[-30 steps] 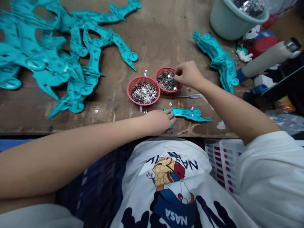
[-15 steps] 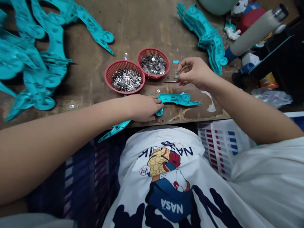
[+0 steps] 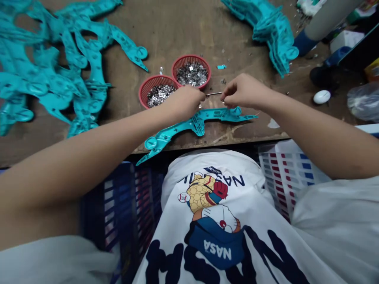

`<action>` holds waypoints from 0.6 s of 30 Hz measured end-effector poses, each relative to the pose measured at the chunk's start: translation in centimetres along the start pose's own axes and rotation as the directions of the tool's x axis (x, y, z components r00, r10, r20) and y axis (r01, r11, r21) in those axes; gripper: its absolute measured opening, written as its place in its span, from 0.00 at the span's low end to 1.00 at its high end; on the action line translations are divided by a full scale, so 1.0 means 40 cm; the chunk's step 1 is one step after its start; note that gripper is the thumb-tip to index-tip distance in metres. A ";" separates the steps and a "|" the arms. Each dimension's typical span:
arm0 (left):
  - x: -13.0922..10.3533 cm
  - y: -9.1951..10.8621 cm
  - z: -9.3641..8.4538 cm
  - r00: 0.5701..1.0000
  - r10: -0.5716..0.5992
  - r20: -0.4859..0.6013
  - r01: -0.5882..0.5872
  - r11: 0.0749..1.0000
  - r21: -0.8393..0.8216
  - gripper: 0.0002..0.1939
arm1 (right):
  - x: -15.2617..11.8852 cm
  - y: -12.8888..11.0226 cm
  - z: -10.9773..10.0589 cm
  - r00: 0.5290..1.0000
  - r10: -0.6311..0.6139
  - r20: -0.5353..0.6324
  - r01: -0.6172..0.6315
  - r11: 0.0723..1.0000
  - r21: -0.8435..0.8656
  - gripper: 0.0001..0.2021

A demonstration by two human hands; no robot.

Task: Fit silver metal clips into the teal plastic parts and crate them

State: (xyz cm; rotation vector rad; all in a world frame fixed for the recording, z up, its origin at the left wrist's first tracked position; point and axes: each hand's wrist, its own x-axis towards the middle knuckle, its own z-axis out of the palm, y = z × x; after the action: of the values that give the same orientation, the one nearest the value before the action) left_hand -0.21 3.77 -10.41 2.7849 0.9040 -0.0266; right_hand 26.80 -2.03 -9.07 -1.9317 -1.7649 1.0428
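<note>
A teal plastic part [image 3: 204, 116], long and jointed with pointed ends, lies along the table's front edge. My left hand [image 3: 188, 100] is just above its middle, fingers curled together, and covers part of a red basket; its fingertips are too hidden to show what they hold. To the right, my right hand [image 3: 242, 90] pinches what looks like a small metal clip [image 3: 223, 101] over the part's right end. Between the two hands a thin metal rod [image 3: 213, 94] appears to lie on the table.
Two red baskets, the near one [image 3: 143, 92] and the far one [image 3: 174, 65], hold many small metal clips. Teal parts [image 3: 91, 59] are heaped at left, with a stack [image 3: 272, 35] at back right. A bottle [image 3: 325, 23] and white crate [image 3: 287, 169] are at right.
My left hand has lifted off the middle of the teal part and moved up and right, its fingers now curled. The right hand has come slightly nearer the part. The camera view has shifted.
</note>
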 end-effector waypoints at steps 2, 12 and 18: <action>0.047 0.007 0.006 0.999 -0.044 0.013 0.044 0.997 0.065 0.19 | 0.006 0.011 0.002 0.999 0.048 0.023 -0.048 0.999 -0.018 0.09; 0.133 0.039 0.043 0.999 0.000 -0.041 0.004 0.997 0.083 0.21 | -0.002 0.002 0.011 0.968 0.035 0.247 -0.016 0.997 -0.079 0.09; 0.122 0.036 0.024 0.999 0.018 -0.050 -0.013 0.997 0.082 0.20 | -0.021 -0.035 0.021 0.970 0.068 0.233 -0.024 0.982 -0.187 0.08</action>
State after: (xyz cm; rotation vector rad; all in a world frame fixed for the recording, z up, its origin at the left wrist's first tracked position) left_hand 4.63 5.24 -11.47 2.8803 0.9130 0.0095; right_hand 25.26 -2.77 -8.46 -2.0358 -2.0171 1.2116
